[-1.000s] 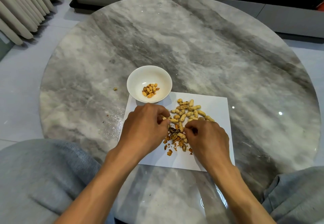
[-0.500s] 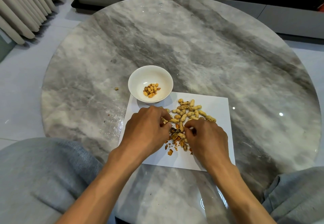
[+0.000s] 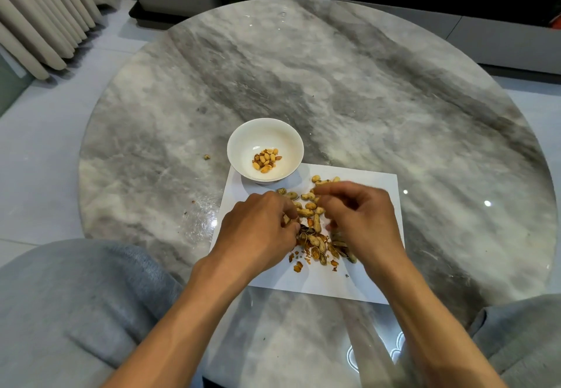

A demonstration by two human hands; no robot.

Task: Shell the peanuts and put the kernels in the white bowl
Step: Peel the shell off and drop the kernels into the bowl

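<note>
Head view: both hands are seen over a white rectangular paper sheet (image 3: 373,281) laid on a round grey marble-patterned tabletop (image 3: 364,84). The left hand (image 3: 258,233) is curled, fingertips drawn together at the near edge of the peanut heap; something small appears to be pinched, but what exactly cannot be told. The right hand (image 3: 361,220) is blurred, fingers loosely bent above the heap; whether anything is held cannot be told.

Tan unshelled peanuts (image 3: 306,205) lie between and just beyond the two hands. Broken brown shell pieces (image 3: 315,251) are scattered between the wrists, nearer the person. A small white round ceramic bowl (image 3: 239,145) stands just beyond the left hand, its foot on the sheet's far corner; a small cluster of orange-brown kernels (image 3: 266,160) lies in its bottom.

Handling, as judged: pods are light, dry and brittle; the shell should crack under thumb pressure along the seam, best gripped at the waist or the tip. Kernels are small, smooth and apt to roll or slip, so a fingertip pinch is advised. The bowl is light and could be nudged. Many pods remain unshelled.
</note>
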